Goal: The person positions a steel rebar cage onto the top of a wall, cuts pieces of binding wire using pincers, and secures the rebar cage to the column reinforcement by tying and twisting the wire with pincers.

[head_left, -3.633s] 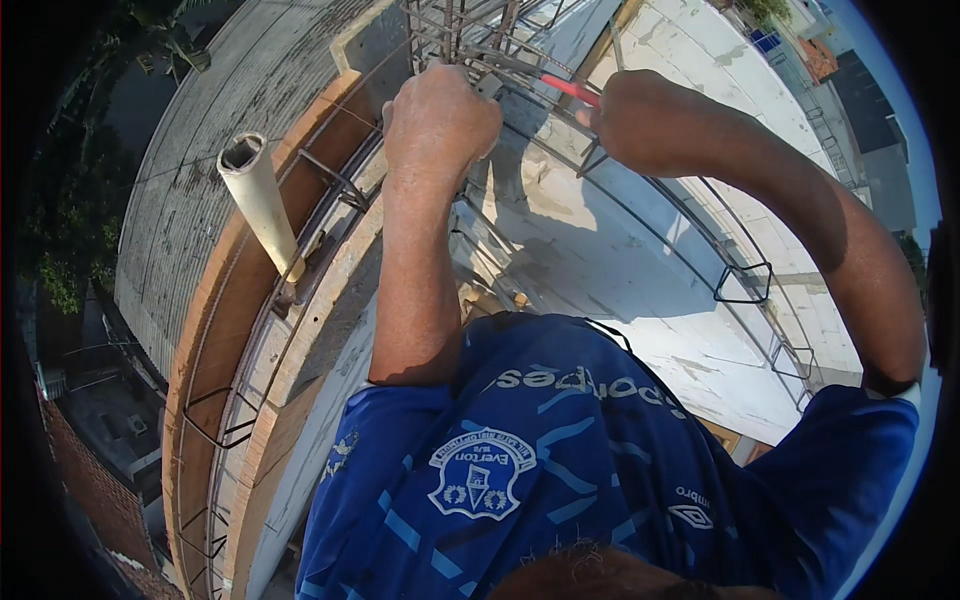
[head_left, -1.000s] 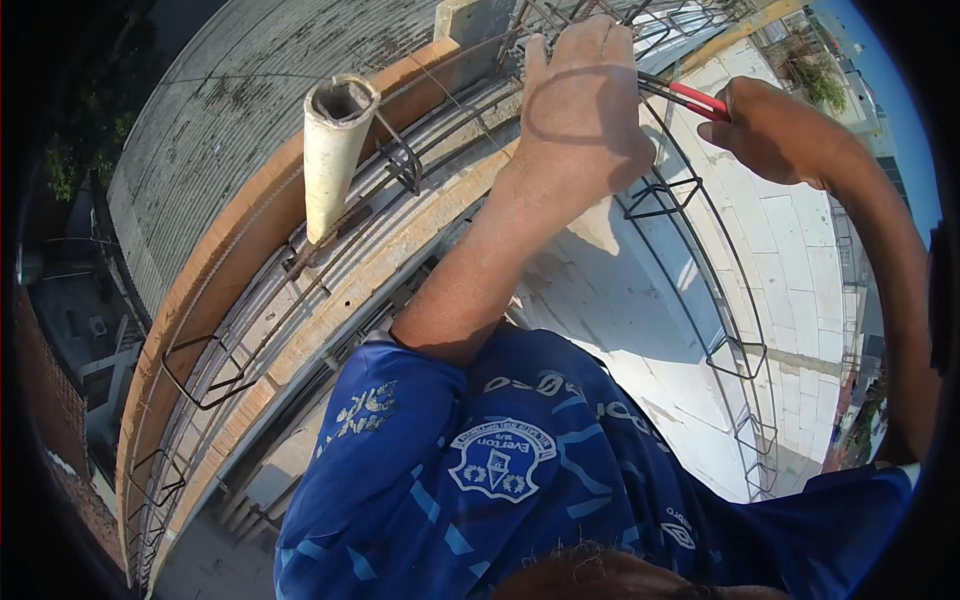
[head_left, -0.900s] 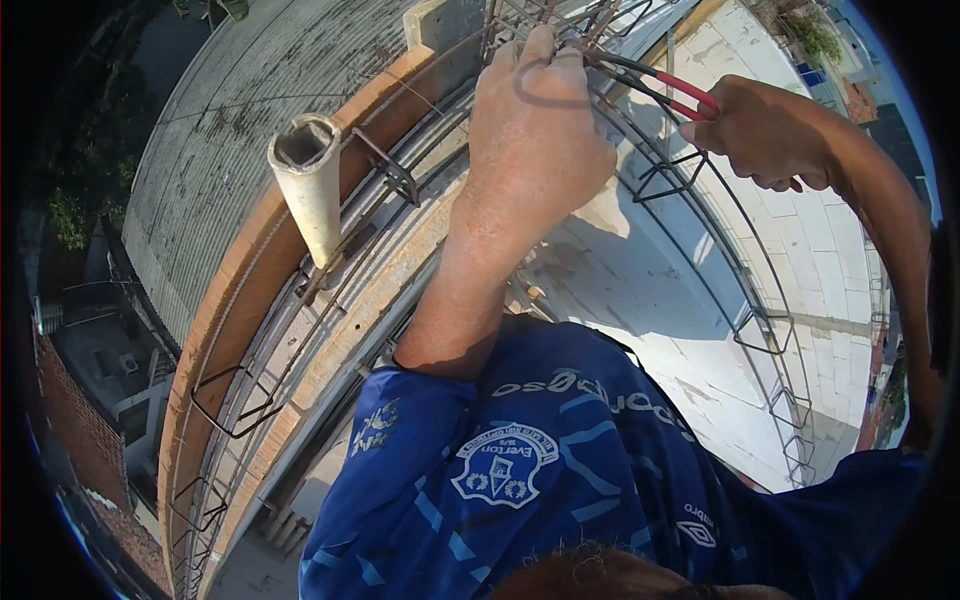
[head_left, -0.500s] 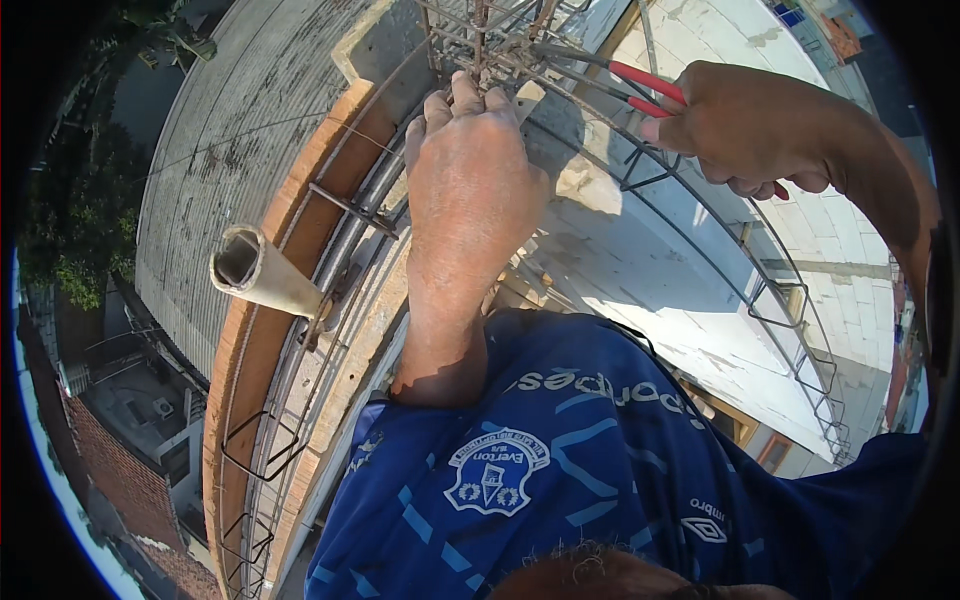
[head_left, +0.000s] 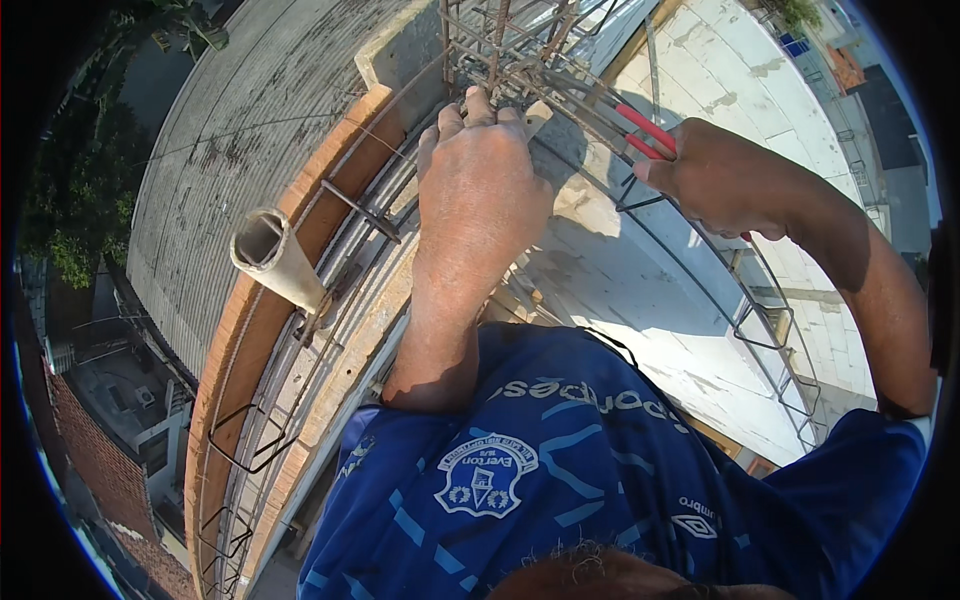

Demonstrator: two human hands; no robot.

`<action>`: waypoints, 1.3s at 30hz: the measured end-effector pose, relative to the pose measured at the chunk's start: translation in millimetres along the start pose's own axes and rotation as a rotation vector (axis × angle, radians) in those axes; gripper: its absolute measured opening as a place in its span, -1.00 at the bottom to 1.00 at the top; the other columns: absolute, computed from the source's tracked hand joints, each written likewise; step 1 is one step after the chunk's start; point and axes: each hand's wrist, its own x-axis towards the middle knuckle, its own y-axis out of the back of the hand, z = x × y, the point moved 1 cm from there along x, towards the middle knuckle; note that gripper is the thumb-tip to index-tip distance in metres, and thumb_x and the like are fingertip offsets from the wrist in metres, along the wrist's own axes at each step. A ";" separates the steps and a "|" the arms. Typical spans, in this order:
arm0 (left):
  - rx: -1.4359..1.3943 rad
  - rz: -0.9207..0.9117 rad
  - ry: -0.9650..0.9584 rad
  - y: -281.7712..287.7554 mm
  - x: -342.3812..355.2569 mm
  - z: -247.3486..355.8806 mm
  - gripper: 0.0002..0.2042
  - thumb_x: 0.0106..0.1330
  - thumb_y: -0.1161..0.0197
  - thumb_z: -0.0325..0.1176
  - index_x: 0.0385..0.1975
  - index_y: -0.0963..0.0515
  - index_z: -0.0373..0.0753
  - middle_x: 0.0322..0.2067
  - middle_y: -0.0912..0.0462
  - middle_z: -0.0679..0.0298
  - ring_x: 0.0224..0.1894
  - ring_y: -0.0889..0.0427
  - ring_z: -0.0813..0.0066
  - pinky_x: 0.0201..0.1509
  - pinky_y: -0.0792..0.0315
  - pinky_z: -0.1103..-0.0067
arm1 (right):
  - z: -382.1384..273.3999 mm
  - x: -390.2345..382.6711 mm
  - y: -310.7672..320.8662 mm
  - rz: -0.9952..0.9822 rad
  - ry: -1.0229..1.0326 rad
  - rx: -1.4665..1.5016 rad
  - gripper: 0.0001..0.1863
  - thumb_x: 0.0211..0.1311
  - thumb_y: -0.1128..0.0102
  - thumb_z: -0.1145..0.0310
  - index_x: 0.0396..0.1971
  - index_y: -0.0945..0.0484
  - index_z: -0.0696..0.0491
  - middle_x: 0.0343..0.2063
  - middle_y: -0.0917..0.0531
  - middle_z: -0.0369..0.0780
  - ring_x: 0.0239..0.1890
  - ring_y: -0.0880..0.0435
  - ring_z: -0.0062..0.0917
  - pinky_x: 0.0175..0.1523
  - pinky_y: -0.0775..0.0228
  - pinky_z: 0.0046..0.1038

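Note:
My left hand [head_left: 482, 190] reaches forward, its bent fingers gripping at the crowded rebar joint [head_left: 510, 75]; the fingertips are partly hidden among the bars. To the right, my right hand [head_left: 725, 180] is closed around the red handles of a pair of pincers [head_left: 645, 130]. The dark jaws of the pincers point left into the joint, where the bars make their tips hard to pick out. Upright ribbed bars [head_left: 498, 40] rise from this joint just beyond my left fingers.
A rebar cage with stirrups [head_left: 262, 440] runs along a wooden formwork board [head_left: 240, 350] on the left. A pale pipe [head_left: 275, 262] sticks up there. Beyond lies a corrugated roof [head_left: 215, 170]. Another bar cage [head_left: 690, 260] curves past a white block wall [head_left: 640, 330] on the right.
My right hand and the pincer handles have come lower and slightly left, nearer to me. My left hand stays at the joint. The whole view has shifted a little.

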 end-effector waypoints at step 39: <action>-0.437 0.177 -0.035 -12.3 101.1 72.3 -0.68 -0.13 -0.36 -0.39 -0.30 -0.58 -0.27 -0.49 -0.65 0.09 -0.33 -0.68 0.17 -0.16 -0.45 0.32 | 0.8 4.1 88.5 0.129 -0.192 -0.206 -0.75 -0.18 -0.47 0.50 -0.49 -0.57 0.24 -0.74 -0.56 -0.11 -0.77 -0.52 -0.45 -0.64 -0.37 -0.43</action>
